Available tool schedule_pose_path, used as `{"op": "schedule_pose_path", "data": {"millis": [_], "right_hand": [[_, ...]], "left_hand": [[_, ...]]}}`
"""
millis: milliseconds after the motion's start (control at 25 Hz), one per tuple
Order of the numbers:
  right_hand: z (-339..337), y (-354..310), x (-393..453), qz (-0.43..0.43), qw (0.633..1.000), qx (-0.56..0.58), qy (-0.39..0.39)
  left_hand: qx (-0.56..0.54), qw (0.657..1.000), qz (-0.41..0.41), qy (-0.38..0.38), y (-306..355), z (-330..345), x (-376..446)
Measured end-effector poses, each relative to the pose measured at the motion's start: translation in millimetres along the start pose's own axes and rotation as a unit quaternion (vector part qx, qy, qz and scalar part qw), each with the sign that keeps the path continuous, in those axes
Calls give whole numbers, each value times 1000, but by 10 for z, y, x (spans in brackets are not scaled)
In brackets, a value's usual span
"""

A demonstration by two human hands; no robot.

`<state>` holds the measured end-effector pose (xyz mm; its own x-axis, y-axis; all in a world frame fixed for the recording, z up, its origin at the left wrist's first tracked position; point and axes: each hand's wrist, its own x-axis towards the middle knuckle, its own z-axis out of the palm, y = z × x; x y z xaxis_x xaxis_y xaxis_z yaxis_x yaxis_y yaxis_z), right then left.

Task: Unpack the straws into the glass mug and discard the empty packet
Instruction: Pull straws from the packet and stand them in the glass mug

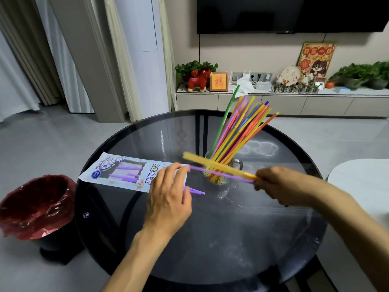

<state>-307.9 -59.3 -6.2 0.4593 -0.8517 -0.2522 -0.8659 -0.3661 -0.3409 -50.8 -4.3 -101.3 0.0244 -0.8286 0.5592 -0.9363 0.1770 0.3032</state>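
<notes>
A glass mug [235, 164] stands near the middle of the round glass table [263, 239], filled with several coloured straws [242, 127] that lean to the right. My right hand [280, 184] pinches a yellow straw [212, 164] and a purple straw [210, 172], blurred, held level in front of the mug. The straw packet [124, 173] lies flat on the table's left side with a few purple straws inside. My left hand [170, 199] presses on the packet's open right end, where purple straw tips [196, 191] stick out.
A black bin with a red liner [35, 207] stands on the floor left of the table. A white surface [362, 182] sits at the right edge. A TV cabinet with plants and ornaments [273, 87] runs along the far wall.
</notes>
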Motion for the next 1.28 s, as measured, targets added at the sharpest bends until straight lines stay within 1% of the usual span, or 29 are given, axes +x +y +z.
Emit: {"op": "schedule_pose_path", "data": {"millis": [40, 80, 120, 160, 200, 240, 280, 320, 360, 400, 440, 480, 520, 600, 680, 760, 840, 920, 1000, 1080, 1120, 1160, 1240, 1280], "right_hand": [[54, -112, 24, -47, 998, -35, 4], [87, -199, 38, -93, 994, -54, 10], [87, -267, 39, -133, 989, -58, 17], [60, -315, 32, -161, 986, -45, 24], [20, -350, 18, -178, 983, -1, 33], [-20, -377, -8, -181, 979, 83, 45], [-58, -400, -38, -177, 960, 207, 63], [-93, -414, -61, -170, 918, 348, 83], [-117, -414, -71, -167, 862, 468, 98], [-111, -420, -64, -172, 820, 534, 110], [-67, -447, -40, -182, 807, 550, 115], [8, -496, -10, -195, 813, 539, 108], [101, -555, 29, -213, 823, 517, 99], [292, -630, 117, -255, 848, 453, 104], [406, -637, 184, -258, 863, 416, 125], [428, -620, 217, -248, 861, 421, 141], [454, -602, 239, -226, 858, 435, 152], [481, -573, 270, -208, 849, 467, 134], [477, -570, 292, -197, 850, 473, 124], [396, -569, 319, -176, 843, 483, 157], [315, -556, 337, -158, 827, 504, 193], [209, -517, 357, -135, 800, 534, 239], [-41, -382, 387, -92, 727, 590, 339], [-147, -313, 401, -77, 703, 596, 381]], "left_hand": [[22, 998, 56, 15, 100, -33, 19], [42, 994, 101, 12, 190, -48, 24], [53, 991, 127, 1, 253, -60, 24], [48, 990, 133, -15, 265, -40, 12], [32, 991, 124, -31, 248, -36, 3], [4, 993, 105, -44, 219, -42, -9], [-45, 995, 77, -52, 197, -64, -12], [-117, 991, 35, -54, 183, -85, 6], [-210, 976, -12, -52, 185, -108, 38], [-312, 947, -51, -50, 215, -134, 76], [-403, 911, -75, -52, 258, -156, 106], [-467, 878, -88, -59, 297, -155, 125], [-500, 858, -92, -76, 322, -135, 129], [-514, 842, -97, -135, 349, -60, 98], [-521, 828, -120, -171, 330, -7, 50], [-508, 832, -126, -184, 292, 4, 30], [-460, 853, -113, -220, 248, 6, 0], [-392, 875, -94, -267, 205, -1, -23], [-321, 897, -82, -294, 171, -28, -22], [-253, 918, -74, -298, 154, -64, -9], [-234, 927, -71, -284, 149, -83, -4], [-232, 935, -71, -258, 139, -101, 1], [-245, 946, -89, -195, 92, -111, 15], [-242, 949, -106, -169, 47, -99, 22]]}}
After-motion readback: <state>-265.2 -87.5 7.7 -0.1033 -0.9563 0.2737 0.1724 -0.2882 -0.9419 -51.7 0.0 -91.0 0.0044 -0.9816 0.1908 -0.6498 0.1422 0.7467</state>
